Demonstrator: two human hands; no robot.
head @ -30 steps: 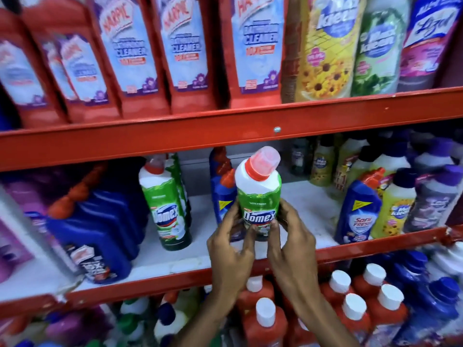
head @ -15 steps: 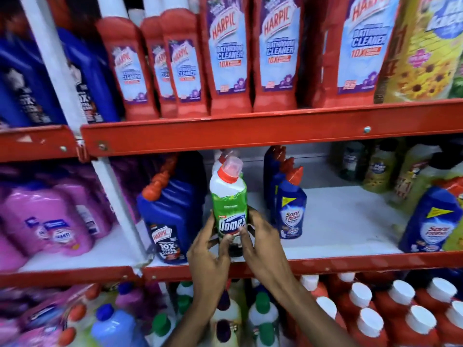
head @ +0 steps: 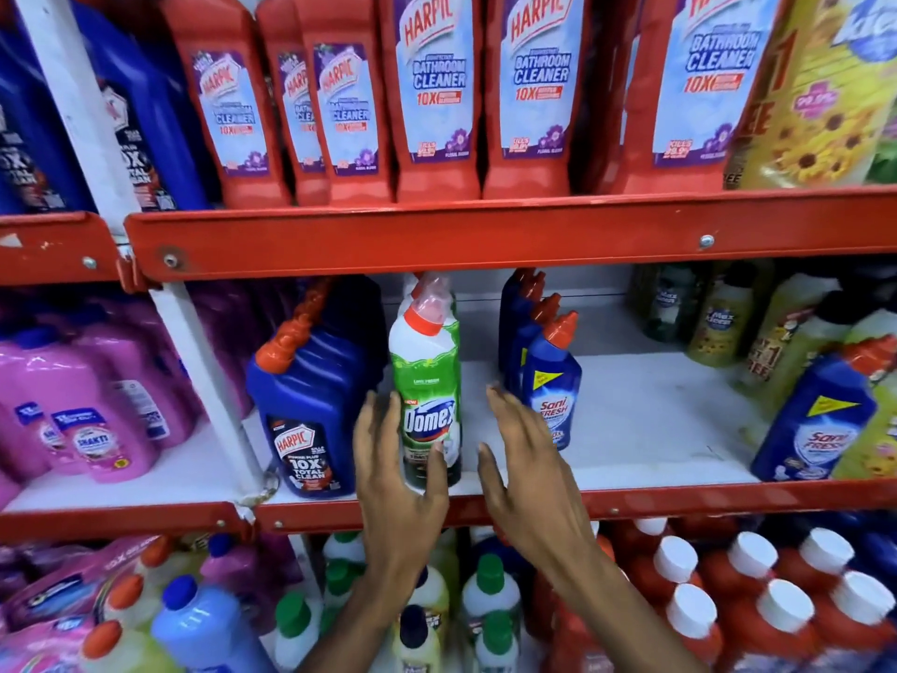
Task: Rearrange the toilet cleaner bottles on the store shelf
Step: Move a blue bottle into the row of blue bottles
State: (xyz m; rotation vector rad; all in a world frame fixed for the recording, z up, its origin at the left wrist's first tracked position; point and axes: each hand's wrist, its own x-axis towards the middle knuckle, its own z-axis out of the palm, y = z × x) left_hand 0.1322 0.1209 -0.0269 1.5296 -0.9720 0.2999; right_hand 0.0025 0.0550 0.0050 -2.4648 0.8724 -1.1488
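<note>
A green and white Domex toilet cleaner bottle (head: 427,381) with a red cap stands upright on the middle shelf (head: 631,429), just right of a blue Harpic bottle (head: 310,410). Another Domex cap shows right behind it. My left hand (head: 398,473) is at the bottle's left side with its fingers spread, the thumb lying across the bottle's lower front. My right hand (head: 524,463) hovers open to the bottle's right, a small gap away, in front of a row of blue Sani Fresh bottles (head: 551,381).
Red Harpic bathroom cleaner bottles (head: 437,89) fill the shelf above. Pink bottles (head: 97,420) stand beyond the white upright (head: 208,371) at left. Another Sani Fresh bottle (head: 815,420) and Max Kleen bottles (head: 718,327) are at right. Red white-capped bottles (head: 776,609) crowd the shelf below.
Both hands carried the Domex bottle leftward and set it beside the blue Harpic bottle. Both hands have since opened, and the right has pulled away from it.
</note>
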